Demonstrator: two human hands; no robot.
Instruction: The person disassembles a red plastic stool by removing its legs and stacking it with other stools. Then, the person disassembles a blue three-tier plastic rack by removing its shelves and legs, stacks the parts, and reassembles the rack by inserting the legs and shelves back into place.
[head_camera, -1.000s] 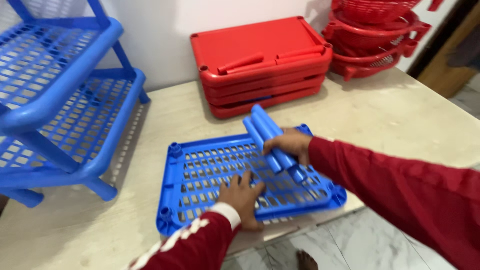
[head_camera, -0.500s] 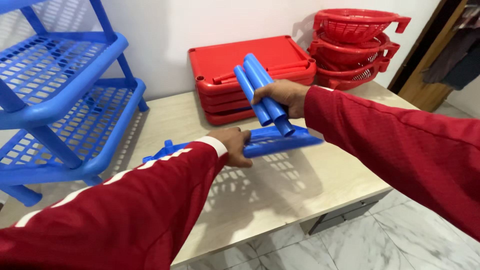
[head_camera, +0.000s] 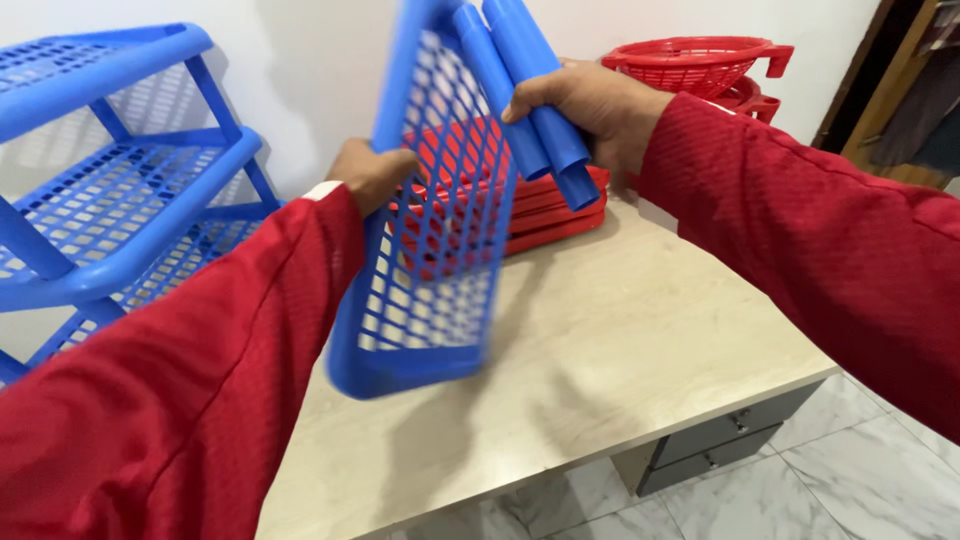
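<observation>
Bare desk (head_camera: 620, 330) ahead; blue rack (head_camera: 120, 200) left, red trays (head_camera: 560, 200) behind.

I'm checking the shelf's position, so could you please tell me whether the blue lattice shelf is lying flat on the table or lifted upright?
Lifted upright: the blue lattice shelf stands on edge above the table, held by the left hand.

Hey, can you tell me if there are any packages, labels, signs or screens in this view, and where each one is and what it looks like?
None show: the left hand holds a bare blue plastic lattice shelf tray and the right hand a bundle of plain blue plastic tubes.
</observation>
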